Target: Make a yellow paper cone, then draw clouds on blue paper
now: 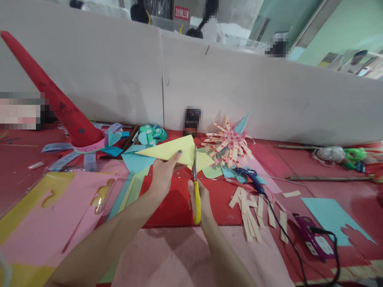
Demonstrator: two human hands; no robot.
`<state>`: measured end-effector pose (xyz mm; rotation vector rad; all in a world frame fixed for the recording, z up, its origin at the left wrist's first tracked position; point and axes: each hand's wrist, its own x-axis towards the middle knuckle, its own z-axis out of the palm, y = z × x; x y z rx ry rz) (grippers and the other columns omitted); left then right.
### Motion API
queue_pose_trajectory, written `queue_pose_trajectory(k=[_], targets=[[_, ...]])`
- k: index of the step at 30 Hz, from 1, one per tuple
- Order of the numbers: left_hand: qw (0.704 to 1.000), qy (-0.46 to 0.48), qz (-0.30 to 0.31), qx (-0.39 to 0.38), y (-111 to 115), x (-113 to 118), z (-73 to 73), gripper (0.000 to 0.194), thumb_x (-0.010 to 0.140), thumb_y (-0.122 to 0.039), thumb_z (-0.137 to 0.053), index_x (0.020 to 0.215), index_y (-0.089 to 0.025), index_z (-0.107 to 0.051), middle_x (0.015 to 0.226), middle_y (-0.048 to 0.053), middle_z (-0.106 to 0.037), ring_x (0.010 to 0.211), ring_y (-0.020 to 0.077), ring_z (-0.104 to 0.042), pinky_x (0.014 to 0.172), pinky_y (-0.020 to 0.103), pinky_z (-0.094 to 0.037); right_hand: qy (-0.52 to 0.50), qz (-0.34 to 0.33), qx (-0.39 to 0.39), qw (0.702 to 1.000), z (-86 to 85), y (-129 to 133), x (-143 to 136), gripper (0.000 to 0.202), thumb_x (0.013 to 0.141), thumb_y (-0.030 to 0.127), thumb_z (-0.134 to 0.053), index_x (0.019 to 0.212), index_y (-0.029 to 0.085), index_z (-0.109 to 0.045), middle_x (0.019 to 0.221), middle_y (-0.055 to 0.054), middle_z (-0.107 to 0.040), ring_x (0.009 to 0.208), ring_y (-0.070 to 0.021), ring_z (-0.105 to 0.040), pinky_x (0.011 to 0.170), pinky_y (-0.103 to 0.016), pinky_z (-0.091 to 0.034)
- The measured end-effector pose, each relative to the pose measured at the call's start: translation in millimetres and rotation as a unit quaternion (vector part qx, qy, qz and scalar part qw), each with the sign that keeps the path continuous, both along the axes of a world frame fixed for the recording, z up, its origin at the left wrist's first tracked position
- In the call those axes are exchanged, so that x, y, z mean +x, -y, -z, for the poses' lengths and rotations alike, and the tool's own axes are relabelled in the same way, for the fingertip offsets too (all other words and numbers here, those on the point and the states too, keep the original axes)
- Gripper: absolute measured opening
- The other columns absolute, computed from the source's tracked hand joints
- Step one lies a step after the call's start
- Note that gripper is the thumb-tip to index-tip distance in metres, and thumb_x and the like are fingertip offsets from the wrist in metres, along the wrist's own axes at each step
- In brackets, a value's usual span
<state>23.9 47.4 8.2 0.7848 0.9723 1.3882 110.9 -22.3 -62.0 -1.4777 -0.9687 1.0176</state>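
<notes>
My left hand (pixel 163 173) grips a pale yellow paper cone (pixel 170 150), its point toward the left and its wide end toward the right. My right hand (pixel 203 201) is closed on a pair of scissors (pixel 196 201) with yellow handles. The blades point upward along the cone's wide end; whether they are cutting into the paper I cannot tell. Beneath both hands lies a red board (pixel 176 203). Yellow and green paper pieces (pixel 202 160) lie just behind the scissors.
A tall red cone (pixel 68 115) with paper strips stands left. Behind are green paper cut-outs (pixel 149 134) and a strip-fringed pink piece (pixel 230 139). At right are a blue glue gun (pixel 251 178), pale strips (pixel 247 215), a purple power strip (pixel 314 235) with a cord, and sticks (pixel 326 178).
</notes>
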Motion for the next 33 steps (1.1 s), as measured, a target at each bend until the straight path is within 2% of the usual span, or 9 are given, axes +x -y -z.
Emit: queue_pose_trajectory(k=[14, 22, 28, 33], targets=[[1.000, -0.006, 0.000, -0.002, -2.1, -1.1, 2.5, 0.036, 0.058, -0.030, -0.071, 0.089, -0.013, -0.065, 0.086, 0.009, -0.069, 0.073, 0.0205, -0.066, 0.065, 0.032, -0.055, -0.023, -0.019, 0.005, 1.000, 6.7, -0.9, 1.0, 0.038, 0.074, 0.059, -0.046, 0.066, 0.021, -0.042, 0.042, 0.008, -0.036, 0.037, -0.0078, -0.034, 0.036, -0.020, -0.029], [0.999, -0.020, 0.027, -0.003, -2.9, -0.8, 3.2, 0.032, 0.059, -0.031, -0.071, 0.084, -0.012, -0.066, 0.082, 0.009, -0.070, 0.069, 0.0202, -0.066, 0.065, 0.033, -0.054, -0.003, -0.022, 0.011, 1.000, -2.4, -0.8, 6.4, 0.041, 0.074, 0.060, -0.045, 0.062, 0.022, -0.041, 0.042, 0.006, -0.035, 0.037, -0.0089, -0.033, 0.035, -0.022, -0.028], [0.999, -0.026, 0.030, -0.007, -2.2, 1.7, 5.8, 0.033, 0.057, -0.032, -0.072, 0.082, -0.011, -0.066, 0.078, 0.009, -0.070, 0.066, 0.0207, -0.065, 0.063, 0.033, -0.054, -0.043, -0.017, 0.012, 0.999, -1.8, -0.9, 6.8, 0.041, 0.075, 0.060, -0.043, 0.067, 0.020, -0.043, 0.048, 0.006, -0.036, 0.037, -0.0076, -0.033, 0.034, -0.021, -0.030], [0.999, -0.032, 0.040, -0.002, -2.4, 2.6, 8.5, 0.037, 0.055, -0.032, -0.073, 0.084, -0.010, -0.065, 0.080, 0.009, -0.070, 0.067, 0.0207, -0.065, 0.063, 0.033, -0.055, -0.062, -0.001, 0.008, 0.998, -3.1, -3.0, 7.7, 0.044, 0.072, 0.063, -0.045, 0.064, 0.020, -0.044, 0.044, 0.007, -0.036, 0.035, -0.0068, -0.032, 0.032, -0.019, -0.029]])
